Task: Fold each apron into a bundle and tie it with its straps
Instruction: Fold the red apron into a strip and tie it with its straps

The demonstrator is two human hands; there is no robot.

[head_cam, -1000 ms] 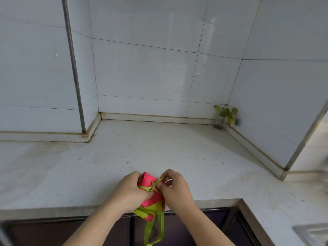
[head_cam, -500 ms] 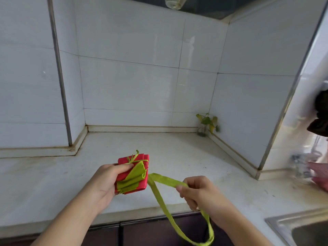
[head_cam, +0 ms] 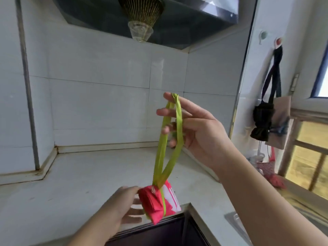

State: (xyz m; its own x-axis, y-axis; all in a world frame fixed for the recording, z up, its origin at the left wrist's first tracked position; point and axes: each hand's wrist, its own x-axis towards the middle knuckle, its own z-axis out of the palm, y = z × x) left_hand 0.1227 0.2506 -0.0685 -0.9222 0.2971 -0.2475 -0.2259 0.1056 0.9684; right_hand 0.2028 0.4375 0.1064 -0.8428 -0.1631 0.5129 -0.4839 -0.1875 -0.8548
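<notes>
The apron bundle [head_cam: 158, 201], red cloth bound by a green band, hung near the front edge of the counter [head_cam: 79, 183], dangling from its long green strap loop [head_cam: 170, 139]. Half a second before, it had sat higher in the left hand's grip while the right hand pulled the strap low and to the right; since then the right hand had risen well above the bundle, and the view had tilted up to show the range hood [head_cam: 159, 18].

The right hand [head_cam: 195, 128] was raised with fingers spread and nearly straight, the strap loop draped over its index finger, both runs of strap dropping to the bundle's top. The left hand [head_cam: 120, 208] was down at the bundle's left side, fingers loosely extended and touching the red cloth; whether it gripped was unclear.

The counter was pale and worn, set in a corner of white wall tiles [head_cam: 99, 103]. A dark cabinet front [head_cam: 159, 231] showed below its near edge. On the right wall, a black bundled item [head_cam: 262, 123] hung from a hook by dark straps, beside a window frame [head_cam: 310, 139].
</notes>
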